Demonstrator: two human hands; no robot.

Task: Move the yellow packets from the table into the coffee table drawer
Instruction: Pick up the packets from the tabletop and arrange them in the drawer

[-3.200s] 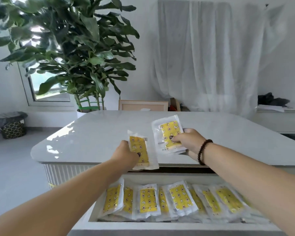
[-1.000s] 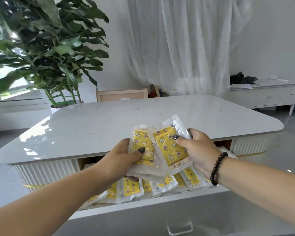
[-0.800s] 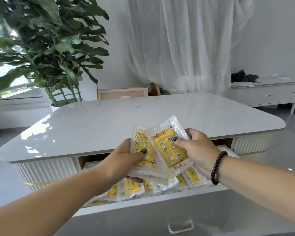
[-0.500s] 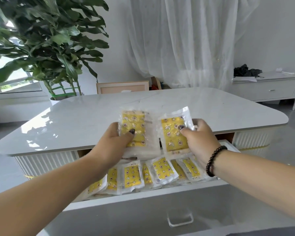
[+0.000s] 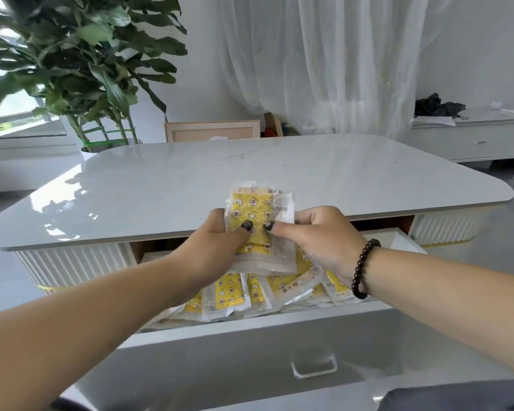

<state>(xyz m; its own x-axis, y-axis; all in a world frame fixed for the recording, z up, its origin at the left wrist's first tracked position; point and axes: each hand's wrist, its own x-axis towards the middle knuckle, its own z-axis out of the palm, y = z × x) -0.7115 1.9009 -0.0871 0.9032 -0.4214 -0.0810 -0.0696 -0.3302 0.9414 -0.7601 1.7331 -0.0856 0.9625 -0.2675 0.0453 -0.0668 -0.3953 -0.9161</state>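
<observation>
Above the pulled-out white coffee table drawer (image 5: 250, 345), the person's left hand (image 5: 212, 250) and right hand (image 5: 318, 235) are meeting around a small stack of clear plastic packets with yellow star-and-moon printed inserts (image 5: 251, 212). Both thumbs are pressing on the front of the stack, side by side and almost touching, while the other fingers are curling behind it, so each hand is pinching the packets between thumb and fingers. Holding them squared together like this probably lets them go down as one bundle rather than slipping apart, since the plastic looks slick. How many packets are making up the stack cannot be told; a second clear edge is showing behind the front one.

Below the hands, more of the same yellow packets (image 5: 229, 295) are lying in an overlapping row inside the drawer, leaning on one another, which suggests the drawer is filling from side to side. The held stack is hanging over that row, just in front of the edge of the glossy pale grey tabletop (image 5: 190, 179). No packets are showing on the tabletop, so this may be the last load. A dark beaded bracelet (image 5: 364, 271) is sitting on the right wrist, and a clear handle (image 5: 313, 367) is sticking out of the drawer front.
</observation>
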